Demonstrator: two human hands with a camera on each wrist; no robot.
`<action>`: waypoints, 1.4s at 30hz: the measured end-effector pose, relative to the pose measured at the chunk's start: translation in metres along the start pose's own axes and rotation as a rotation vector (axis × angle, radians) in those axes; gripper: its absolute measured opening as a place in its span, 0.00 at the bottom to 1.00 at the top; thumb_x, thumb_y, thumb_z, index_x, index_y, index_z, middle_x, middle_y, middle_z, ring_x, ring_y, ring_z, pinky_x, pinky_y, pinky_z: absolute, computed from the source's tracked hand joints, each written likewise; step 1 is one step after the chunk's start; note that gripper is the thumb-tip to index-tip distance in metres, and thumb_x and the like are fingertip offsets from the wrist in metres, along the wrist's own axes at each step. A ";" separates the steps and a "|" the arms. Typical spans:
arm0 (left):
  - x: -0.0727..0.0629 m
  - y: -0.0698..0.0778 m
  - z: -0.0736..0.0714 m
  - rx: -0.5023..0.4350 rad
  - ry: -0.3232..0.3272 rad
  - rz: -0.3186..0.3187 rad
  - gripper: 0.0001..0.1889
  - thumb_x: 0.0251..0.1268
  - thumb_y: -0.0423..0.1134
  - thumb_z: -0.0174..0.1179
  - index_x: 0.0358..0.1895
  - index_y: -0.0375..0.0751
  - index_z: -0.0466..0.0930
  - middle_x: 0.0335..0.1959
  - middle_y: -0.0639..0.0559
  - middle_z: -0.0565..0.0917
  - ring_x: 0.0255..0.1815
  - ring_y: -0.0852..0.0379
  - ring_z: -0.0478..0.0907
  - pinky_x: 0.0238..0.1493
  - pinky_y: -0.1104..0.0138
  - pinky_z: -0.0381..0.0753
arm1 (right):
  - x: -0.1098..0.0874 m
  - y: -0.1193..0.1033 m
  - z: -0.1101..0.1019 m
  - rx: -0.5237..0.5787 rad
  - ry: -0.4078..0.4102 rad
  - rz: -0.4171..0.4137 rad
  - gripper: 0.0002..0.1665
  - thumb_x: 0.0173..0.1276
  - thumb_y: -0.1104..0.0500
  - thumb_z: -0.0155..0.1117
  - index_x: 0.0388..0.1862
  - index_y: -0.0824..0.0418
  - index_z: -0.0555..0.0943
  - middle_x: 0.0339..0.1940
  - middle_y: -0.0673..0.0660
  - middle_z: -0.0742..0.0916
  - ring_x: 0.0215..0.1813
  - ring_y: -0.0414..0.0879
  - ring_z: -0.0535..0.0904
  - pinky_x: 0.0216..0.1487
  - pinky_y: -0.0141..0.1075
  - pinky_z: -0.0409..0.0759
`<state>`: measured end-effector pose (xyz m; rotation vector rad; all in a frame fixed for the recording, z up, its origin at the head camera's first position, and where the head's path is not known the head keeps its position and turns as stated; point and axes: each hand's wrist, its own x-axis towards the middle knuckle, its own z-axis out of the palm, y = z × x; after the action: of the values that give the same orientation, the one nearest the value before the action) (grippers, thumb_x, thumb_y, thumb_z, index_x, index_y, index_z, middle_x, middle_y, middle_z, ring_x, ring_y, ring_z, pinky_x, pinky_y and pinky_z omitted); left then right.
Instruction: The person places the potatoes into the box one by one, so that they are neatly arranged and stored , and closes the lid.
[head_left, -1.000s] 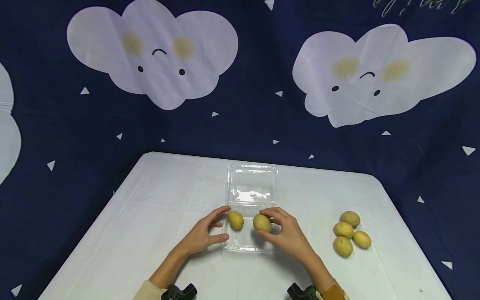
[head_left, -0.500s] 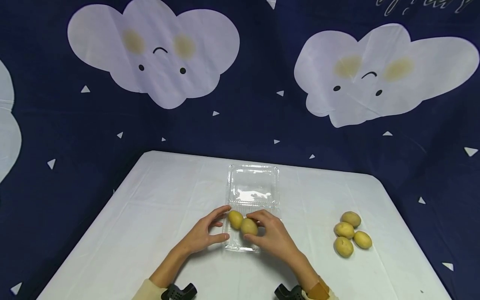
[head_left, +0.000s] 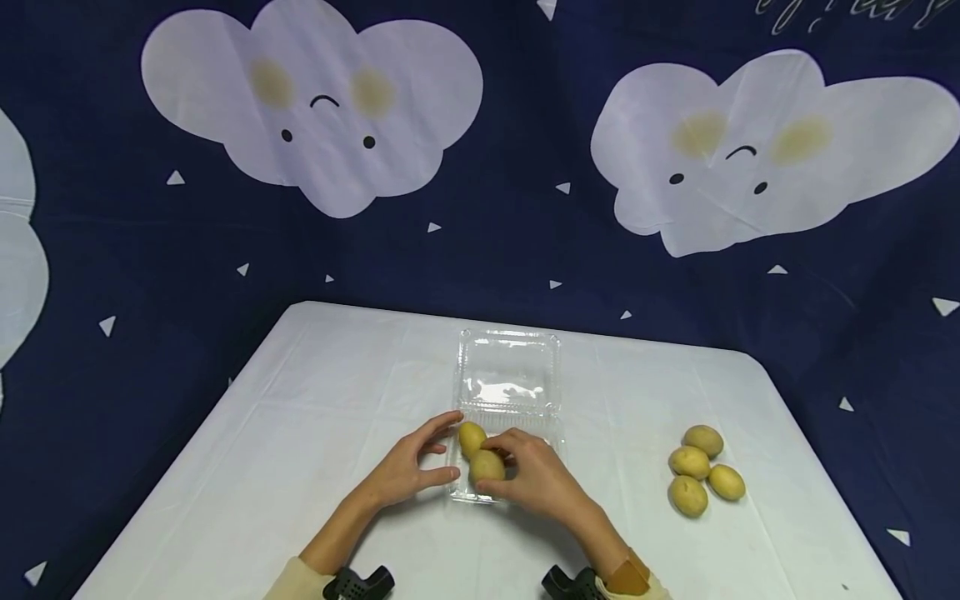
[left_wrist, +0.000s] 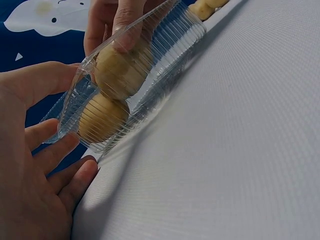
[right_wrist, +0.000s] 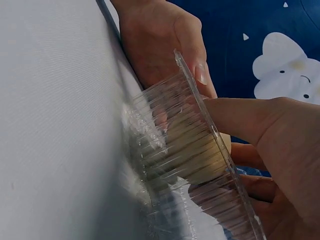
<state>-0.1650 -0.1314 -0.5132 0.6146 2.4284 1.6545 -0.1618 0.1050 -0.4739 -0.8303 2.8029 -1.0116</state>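
Observation:
A clear hinged plastic box lies on the white table, its lid [head_left: 507,368] laid back and its ribbed base [left_wrist: 172,50] toward me. My right hand [head_left: 536,471] grips a yellow potato [head_left: 487,469] between thumb and fingers, low inside the base. Right behind it sits another potato [head_left: 472,439] at the base's left side; in the left wrist view the two overlap. My left hand [head_left: 408,463] rests at the box's left edge, thumb and fingers spread along the ribbed wall. In the right wrist view the held potato [right_wrist: 195,150] shows through the plastic.
Several potatoes [head_left: 688,462] lie in a group on the table's right side. White cloth covers the table [head_left: 315,400]. A dark blue curtain [head_left: 525,242] with white clouds and triangles hangs behind its far edge.
My right hand has carried its potato left and toward me, up against the potato in the box's left side. My left hand has stayed at the box edge.

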 end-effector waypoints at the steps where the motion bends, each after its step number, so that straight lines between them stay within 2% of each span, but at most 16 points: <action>1: 0.000 0.000 0.000 0.004 0.000 0.002 0.41 0.55 0.42 0.67 0.72 0.56 0.57 0.72 0.58 0.63 0.70 0.50 0.66 0.65 0.51 0.73 | 0.000 -0.001 0.000 0.007 -0.006 0.001 0.30 0.48 0.43 0.75 0.51 0.50 0.81 0.45 0.43 0.83 0.43 0.35 0.78 0.44 0.29 0.81; 6: 0.000 0.000 0.000 0.036 0.005 -0.009 0.40 0.54 0.46 0.68 0.71 0.58 0.57 0.71 0.62 0.65 0.68 0.54 0.69 0.64 0.55 0.74 | 0.003 0.000 0.003 0.013 -0.030 -0.001 0.31 0.48 0.40 0.74 0.51 0.49 0.80 0.44 0.42 0.83 0.42 0.35 0.78 0.43 0.28 0.80; 12: 0.000 0.000 0.001 0.049 -0.007 -0.025 0.42 0.53 0.50 0.68 0.72 0.56 0.57 0.71 0.61 0.65 0.66 0.54 0.70 0.64 0.56 0.74 | 0.005 0.002 0.006 0.002 -0.047 0.000 0.30 0.48 0.38 0.73 0.48 0.49 0.80 0.39 0.41 0.82 0.39 0.33 0.77 0.41 0.27 0.79; 19: 0.000 -0.001 0.000 0.044 -0.001 0.006 0.42 0.53 0.50 0.68 0.72 0.55 0.57 0.71 0.62 0.64 0.68 0.54 0.68 0.64 0.57 0.75 | 0.005 0.003 0.007 0.011 -0.074 -0.029 0.32 0.49 0.37 0.71 0.50 0.50 0.79 0.41 0.41 0.83 0.41 0.33 0.78 0.44 0.28 0.80; 25: -0.001 0.000 0.001 0.038 0.001 -0.001 0.42 0.53 0.52 0.68 0.72 0.56 0.57 0.71 0.62 0.64 0.68 0.53 0.68 0.64 0.56 0.75 | 0.005 0.003 0.007 0.033 -0.096 -0.026 0.32 0.50 0.36 0.69 0.51 0.50 0.78 0.41 0.41 0.82 0.42 0.32 0.78 0.44 0.27 0.80; 37: 0.000 -0.001 0.000 0.040 0.004 0.008 0.42 0.53 0.52 0.68 0.72 0.55 0.57 0.71 0.61 0.64 0.69 0.52 0.67 0.64 0.55 0.74 | 0.005 0.002 0.009 0.068 -0.085 -0.016 0.33 0.50 0.36 0.69 0.52 0.50 0.78 0.44 0.42 0.82 0.44 0.33 0.79 0.46 0.26 0.81; 42: 0.000 0.000 0.000 0.034 0.004 0.001 0.42 0.53 0.51 0.68 0.72 0.55 0.57 0.71 0.61 0.64 0.69 0.53 0.67 0.64 0.57 0.75 | 0.005 0.003 0.010 0.085 -0.085 -0.041 0.31 0.52 0.37 0.68 0.50 0.51 0.79 0.43 0.43 0.83 0.43 0.33 0.79 0.45 0.25 0.82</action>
<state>-0.1653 -0.1316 -0.5135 0.6172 2.4639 1.6200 -0.1650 0.0986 -0.4831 -0.9010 2.6638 -1.0661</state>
